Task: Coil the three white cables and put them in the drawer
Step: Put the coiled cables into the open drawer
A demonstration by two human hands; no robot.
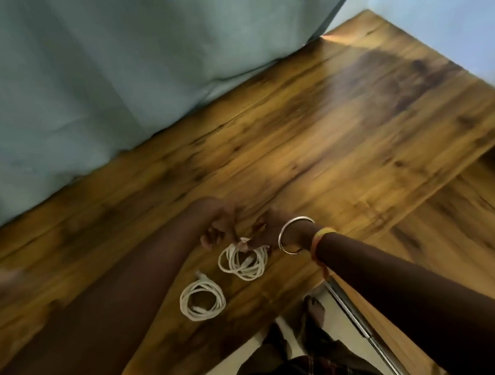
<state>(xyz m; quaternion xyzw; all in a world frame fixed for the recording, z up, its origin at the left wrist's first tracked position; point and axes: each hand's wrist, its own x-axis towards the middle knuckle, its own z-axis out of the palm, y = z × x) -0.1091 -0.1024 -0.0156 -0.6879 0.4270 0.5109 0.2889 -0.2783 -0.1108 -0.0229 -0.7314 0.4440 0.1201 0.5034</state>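
Two coiled white cables show on the wooden table [311, 135]. One coil [201, 299] lies flat near the front edge, untouched. The other coil [244, 262] hangs from my fingers just above or on the table. My left hand [217, 227] pinches its top loops with fingers curled. My right hand [264, 232], wearing a silver bangle, grips the same coil from the right. A third cable is not visible. The open drawer [468, 222] sits lower at the right, its wooden bottom showing.
A grey-green curtain [102, 80] hangs along the table's far edge. A metal drawer rail [360, 329] runs diagonally at the lower right. My foot [315, 306] and plaid clothing show below the table's front edge. A pale wall stands at the upper right.
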